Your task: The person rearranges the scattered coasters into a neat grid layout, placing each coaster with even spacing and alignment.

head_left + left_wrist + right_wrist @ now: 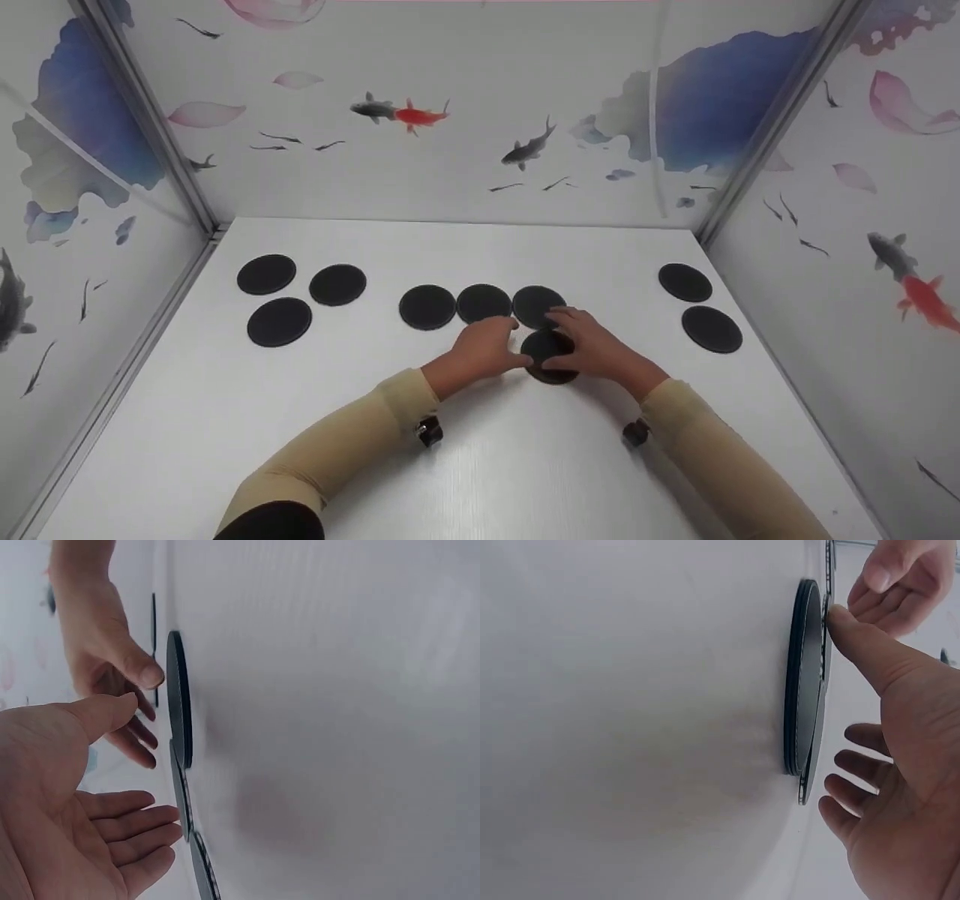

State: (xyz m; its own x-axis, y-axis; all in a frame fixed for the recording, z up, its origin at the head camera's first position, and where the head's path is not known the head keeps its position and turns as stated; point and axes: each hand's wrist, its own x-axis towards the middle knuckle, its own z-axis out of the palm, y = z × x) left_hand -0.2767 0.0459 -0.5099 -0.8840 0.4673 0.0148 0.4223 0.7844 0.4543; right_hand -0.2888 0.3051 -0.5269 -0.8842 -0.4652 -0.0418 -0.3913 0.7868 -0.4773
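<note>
Both bare hands hover low over a black round coaster-like disc (546, 346); layered edges in the right wrist view suggest a small stack of discs (808, 682). My left hand (484, 351) is on its left, fingers relaxed and spread from the thumb, holding nothing. From the right, my right hand (600, 351) reaches over it with thumb and fingers apart; they overlap part of the disc in the head view. Just beyond lie a left disc (427, 307), a middle disc (484, 301) and a right disc (534, 304), side by side in a row.
On the left of the white table (480, 480) lie three more black discs, one of them the nearest (279, 322). Two others, including a lower disc (712, 329), lie near the right edge. Painted panels (465, 172) wall the table on three sides.
</note>
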